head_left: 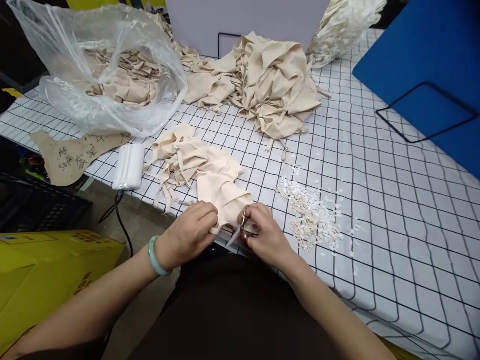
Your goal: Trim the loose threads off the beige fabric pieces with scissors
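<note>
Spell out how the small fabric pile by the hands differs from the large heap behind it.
The small pile lies low and spread out, while the large heap is bulkier and stands taller. The left hand holds a fabric piece at the small pile's front edge; no hand touches the large heap. Both are crumpled beige fabric on the grid-patterned tablecloth.
</note>
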`<control>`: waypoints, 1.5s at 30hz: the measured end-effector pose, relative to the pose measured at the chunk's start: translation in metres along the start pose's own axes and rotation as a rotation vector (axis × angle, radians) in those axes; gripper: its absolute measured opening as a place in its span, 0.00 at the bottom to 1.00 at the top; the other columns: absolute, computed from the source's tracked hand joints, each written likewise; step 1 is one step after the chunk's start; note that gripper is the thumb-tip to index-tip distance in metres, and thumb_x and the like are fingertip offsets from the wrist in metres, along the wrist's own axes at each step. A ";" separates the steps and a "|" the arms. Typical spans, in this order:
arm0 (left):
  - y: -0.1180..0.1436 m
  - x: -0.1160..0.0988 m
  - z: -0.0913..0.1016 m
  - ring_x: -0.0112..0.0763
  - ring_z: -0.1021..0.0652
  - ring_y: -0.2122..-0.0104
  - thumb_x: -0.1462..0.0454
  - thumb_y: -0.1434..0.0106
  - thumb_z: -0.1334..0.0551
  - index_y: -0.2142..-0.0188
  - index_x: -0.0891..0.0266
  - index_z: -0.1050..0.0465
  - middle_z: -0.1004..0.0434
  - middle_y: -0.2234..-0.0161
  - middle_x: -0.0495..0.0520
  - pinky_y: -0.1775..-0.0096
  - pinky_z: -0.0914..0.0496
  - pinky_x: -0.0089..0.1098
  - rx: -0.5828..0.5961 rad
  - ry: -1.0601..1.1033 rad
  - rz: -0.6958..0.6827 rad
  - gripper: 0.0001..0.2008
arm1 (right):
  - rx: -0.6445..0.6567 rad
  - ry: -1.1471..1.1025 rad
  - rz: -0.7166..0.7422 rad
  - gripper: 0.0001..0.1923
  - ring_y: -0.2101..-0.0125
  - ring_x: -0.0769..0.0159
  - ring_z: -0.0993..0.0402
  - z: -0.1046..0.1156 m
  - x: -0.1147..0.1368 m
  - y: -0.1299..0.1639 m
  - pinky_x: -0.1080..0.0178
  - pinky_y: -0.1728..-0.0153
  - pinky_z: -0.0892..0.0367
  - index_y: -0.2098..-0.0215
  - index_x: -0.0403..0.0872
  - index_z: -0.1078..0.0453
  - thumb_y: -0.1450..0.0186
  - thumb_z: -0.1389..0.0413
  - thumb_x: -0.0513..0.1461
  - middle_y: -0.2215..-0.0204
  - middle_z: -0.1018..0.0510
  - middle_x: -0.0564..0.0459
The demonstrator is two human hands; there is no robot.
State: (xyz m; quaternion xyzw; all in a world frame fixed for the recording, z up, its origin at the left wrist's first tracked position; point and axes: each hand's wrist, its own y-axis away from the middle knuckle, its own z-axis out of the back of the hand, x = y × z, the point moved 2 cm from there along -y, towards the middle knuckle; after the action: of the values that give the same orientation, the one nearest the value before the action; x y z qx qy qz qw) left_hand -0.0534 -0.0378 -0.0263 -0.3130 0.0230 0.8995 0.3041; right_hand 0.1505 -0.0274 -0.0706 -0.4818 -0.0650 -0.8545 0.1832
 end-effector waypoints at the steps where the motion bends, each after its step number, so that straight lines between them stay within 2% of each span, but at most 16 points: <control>1: -0.001 -0.003 0.003 0.34 0.32 0.68 0.71 0.38 0.44 0.71 0.60 0.38 0.32 0.69 0.53 0.64 0.37 0.34 -0.026 0.079 0.069 0.07 | -0.053 -0.064 -0.008 0.12 0.57 0.55 0.32 -0.001 0.000 -0.005 0.52 0.55 0.34 0.66 0.51 0.35 0.44 0.42 0.30 0.63 0.28 0.51; 3: -0.003 -0.009 0.003 0.30 0.34 0.72 0.68 0.38 0.41 0.71 0.60 0.38 0.34 0.72 0.50 0.69 0.39 0.31 0.074 0.348 0.259 0.06 | -0.171 -0.247 -0.019 0.09 0.61 0.59 0.31 0.001 0.001 -0.014 0.55 0.57 0.33 0.65 0.51 0.37 0.42 0.42 0.34 0.65 0.29 0.53; 5: -0.003 -0.014 -0.007 0.28 0.31 0.73 0.64 0.39 0.38 0.67 0.61 0.34 0.29 0.70 0.51 0.70 0.37 0.30 0.330 0.779 0.457 0.05 | -0.284 -0.456 -0.024 0.10 0.63 0.62 0.30 0.002 0.003 -0.022 0.58 0.59 0.32 0.65 0.52 0.40 0.40 0.41 0.38 0.67 0.30 0.55; 7: -0.005 -0.020 -0.021 0.32 0.24 0.66 0.61 0.39 0.36 0.59 0.64 0.30 0.23 0.62 0.57 0.64 0.32 0.32 0.524 1.270 0.577 0.11 | -0.355 -0.618 -0.027 0.13 0.64 0.63 0.29 0.002 0.006 -0.026 0.59 0.60 0.30 0.65 0.52 0.43 0.39 0.40 0.40 0.68 0.31 0.56; 10: -0.017 -0.026 -0.040 0.38 0.22 0.58 0.58 0.41 0.36 0.54 0.68 0.27 0.23 0.56 0.62 0.53 0.31 0.37 0.475 1.795 0.624 0.19 | -0.371 -0.759 -0.038 0.15 0.64 0.64 0.27 0.002 0.008 -0.028 0.58 0.58 0.29 0.64 0.53 0.45 0.38 0.39 0.42 0.68 0.33 0.57; 12: -0.026 -0.028 -0.047 0.32 0.24 0.65 0.60 0.42 0.36 0.58 0.68 0.26 0.25 0.64 0.57 0.56 0.31 0.36 0.363 1.944 0.652 0.15 | -0.369 -0.788 -0.038 0.16 0.64 0.64 0.27 0.005 0.008 -0.026 0.57 0.56 0.28 0.64 0.53 0.45 0.38 0.39 0.43 0.68 0.34 0.57; 16: -0.033 -0.031 -0.042 0.20 0.39 0.78 0.64 0.40 0.35 0.68 0.67 0.29 0.40 0.76 0.46 0.72 0.40 0.27 0.145 1.817 0.685 0.06 | -0.366 -0.722 -0.016 0.17 0.63 0.62 0.27 0.020 0.000 -0.018 0.56 0.56 0.28 0.64 0.53 0.44 0.39 0.38 0.44 0.67 0.31 0.55; 20: -0.024 -0.029 -0.032 0.19 0.42 0.79 0.59 0.38 0.33 0.63 0.64 0.30 0.41 0.77 0.43 0.75 0.46 0.26 -0.037 1.471 0.599 0.11 | -0.136 -0.566 -0.055 0.13 0.64 0.64 0.29 0.026 -0.005 -0.012 0.61 0.62 0.29 0.63 0.51 0.36 0.41 0.37 0.41 0.63 0.27 0.52; 23: -0.016 -0.026 -0.036 0.17 0.45 0.81 0.57 0.36 0.36 0.67 0.66 0.30 0.42 0.79 0.43 0.77 0.50 0.25 0.077 1.415 0.701 0.13 | -0.092 -0.498 -0.117 0.14 0.71 0.68 0.33 0.023 -0.005 -0.012 0.65 0.70 0.33 0.64 0.50 0.33 0.47 0.36 0.36 0.71 0.30 0.57; 25: -0.013 -0.027 -0.041 0.17 0.45 0.82 0.56 0.34 0.39 0.67 0.68 0.28 0.36 0.78 0.47 0.78 0.50 0.25 0.233 1.514 0.763 0.15 | -0.212 -0.539 -0.116 0.14 0.71 0.68 0.33 0.023 -0.002 -0.015 0.65 0.70 0.33 0.65 0.50 0.33 0.48 0.37 0.36 0.71 0.31 0.58; 27: -0.015 -0.028 -0.043 0.20 0.36 0.80 0.56 0.36 0.39 0.61 0.69 0.25 0.28 0.72 0.54 0.76 0.43 0.25 0.317 1.680 0.747 0.16 | -0.313 -0.601 -0.072 0.13 0.68 0.66 0.31 0.025 0.002 -0.020 0.64 0.66 0.31 0.65 0.50 0.34 0.47 0.37 0.37 0.69 0.30 0.57; 30: -0.020 -0.029 -0.040 0.28 0.26 0.70 0.60 0.39 0.35 0.57 0.69 0.23 0.27 0.66 0.57 0.66 0.33 0.29 0.236 1.856 0.676 0.15 | -0.339 -0.642 -0.028 0.13 0.66 0.64 0.28 0.025 0.007 -0.023 0.61 0.63 0.29 0.65 0.51 0.36 0.45 0.37 0.38 0.69 0.28 0.56; 35: -0.020 -0.033 -0.041 0.19 0.36 0.74 0.67 0.40 0.32 0.53 0.67 0.22 0.38 0.69 0.49 0.71 0.41 0.23 0.280 1.961 0.672 0.15 | -0.369 -0.667 -0.014 0.14 0.65 0.64 0.25 0.023 0.010 -0.022 0.61 0.62 0.28 0.63 0.51 0.37 0.43 0.37 0.38 0.67 0.26 0.55; 40: -0.023 -0.036 -0.046 0.29 0.30 0.69 0.57 0.43 0.33 0.60 0.67 0.22 0.33 0.68 0.53 0.61 0.33 0.32 0.278 2.071 0.591 0.16 | -0.350 -0.778 0.058 0.12 0.66 0.65 0.25 0.023 0.020 -0.025 0.61 0.62 0.28 0.63 0.52 0.37 0.40 0.37 0.38 0.68 0.27 0.56; 42: -0.025 -0.036 -0.044 0.30 0.28 0.68 0.58 0.41 0.33 0.66 0.67 0.23 0.32 0.69 0.53 0.61 0.32 0.33 0.201 2.005 0.590 0.12 | -0.348 -0.797 0.062 0.13 0.65 0.65 0.26 0.024 0.021 -0.026 0.60 0.61 0.28 0.64 0.52 0.37 0.40 0.36 0.39 0.67 0.28 0.57; 45: -0.026 -0.036 -0.033 0.23 0.32 0.75 0.59 0.37 0.33 0.65 0.66 0.24 0.32 0.73 0.50 0.70 0.38 0.26 0.100 1.708 0.572 0.11 | -0.357 -0.752 0.026 0.13 0.65 0.65 0.28 0.026 0.014 -0.025 0.61 0.59 0.29 0.63 0.51 0.35 0.42 0.35 0.39 0.67 0.29 0.56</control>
State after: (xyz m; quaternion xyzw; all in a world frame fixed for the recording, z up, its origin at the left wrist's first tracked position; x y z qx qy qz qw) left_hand 0.0021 -0.0436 -0.0284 -0.8432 0.3571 0.3999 -0.0385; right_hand 0.1553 -0.0004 -0.0435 -0.7853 0.0279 -0.6144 0.0712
